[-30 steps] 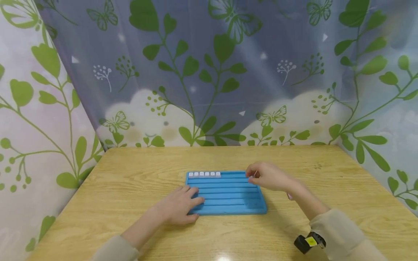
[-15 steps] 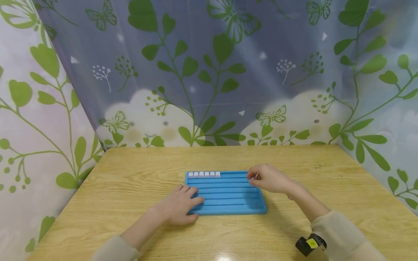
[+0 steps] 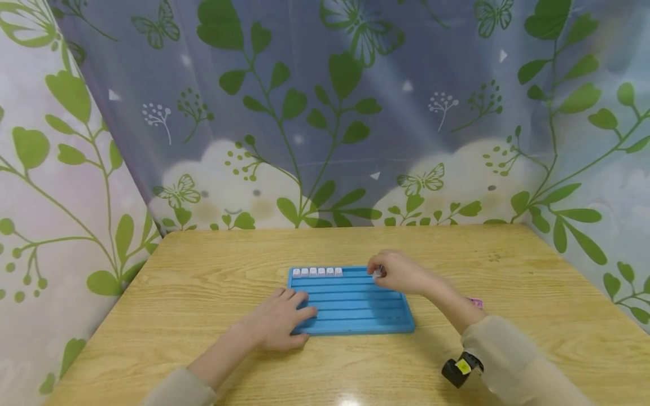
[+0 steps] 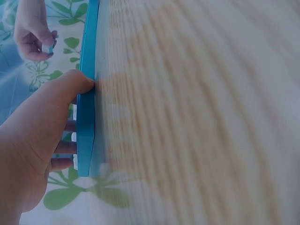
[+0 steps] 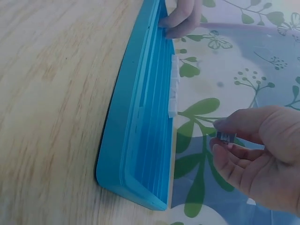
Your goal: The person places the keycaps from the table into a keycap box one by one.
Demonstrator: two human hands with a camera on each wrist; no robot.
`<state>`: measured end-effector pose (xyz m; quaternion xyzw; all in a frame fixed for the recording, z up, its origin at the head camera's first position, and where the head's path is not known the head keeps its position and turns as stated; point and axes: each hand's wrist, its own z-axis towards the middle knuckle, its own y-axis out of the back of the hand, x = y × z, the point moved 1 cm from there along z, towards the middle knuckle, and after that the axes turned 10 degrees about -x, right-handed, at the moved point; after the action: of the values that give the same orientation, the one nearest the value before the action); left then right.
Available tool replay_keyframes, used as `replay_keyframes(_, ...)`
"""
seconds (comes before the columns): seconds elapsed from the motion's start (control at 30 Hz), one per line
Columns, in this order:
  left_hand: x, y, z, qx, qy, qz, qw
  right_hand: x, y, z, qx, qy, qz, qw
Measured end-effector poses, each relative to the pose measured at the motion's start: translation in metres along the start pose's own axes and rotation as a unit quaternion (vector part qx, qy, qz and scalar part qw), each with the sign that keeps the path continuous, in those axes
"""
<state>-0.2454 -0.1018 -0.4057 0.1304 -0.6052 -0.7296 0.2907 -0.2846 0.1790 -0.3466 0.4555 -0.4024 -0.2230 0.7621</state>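
A blue tray (image 3: 345,316) with long parallel ridges lies on the table. Along its back groove, at the left end, stands a row of several small white keycaps (image 3: 317,272). My left hand (image 3: 276,321) rests on the tray's front left corner, fingers spread over the surface; the left wrist view has its thumb (image 4: 82,85) against the tray's front edge. Over the tray's back right part, my right hand (image 3: 403,272) pinches one keycap (image 5: 226,137) between thumb and fingertips, to the right of the row and apart from it.
A small pink item (image 3: 475,303) lies on the wooden table (image 3: 213,259) right of the tray, partly behind the right forearm. Patterned curtains (image 3: 304,113) hang behind the table and at both sides. A black wrist camera (image 3: 459,369) sits on the right sleeve.
My right hand has moved left along the tray's back edge with the keycap, and the pink item shows more. The left hand, the tray and the row of keycaps stay in place.
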Motion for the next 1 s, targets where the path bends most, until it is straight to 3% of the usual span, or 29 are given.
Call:
replay_keyframes(0.4,0.000,-0.002,0.000,-0.006,0.000,0.001,1.0000,0.006,-0.014,0.012,0.013,0.012,0.001,1.000)
replay_keyframes(0.67,0.001,-0.002,0.001,-0.003,0.003,-0.001,1.0000,0.014,-0.015,0.014,0.019,0.075,0.016,0.997)
replay_keyframes(1.0,0.001,-0.001,0.000,-0.006,0.000,-0.003,1.0000,0.016,-0.020,0.021,-0.009,0.021,0.045,0.999)
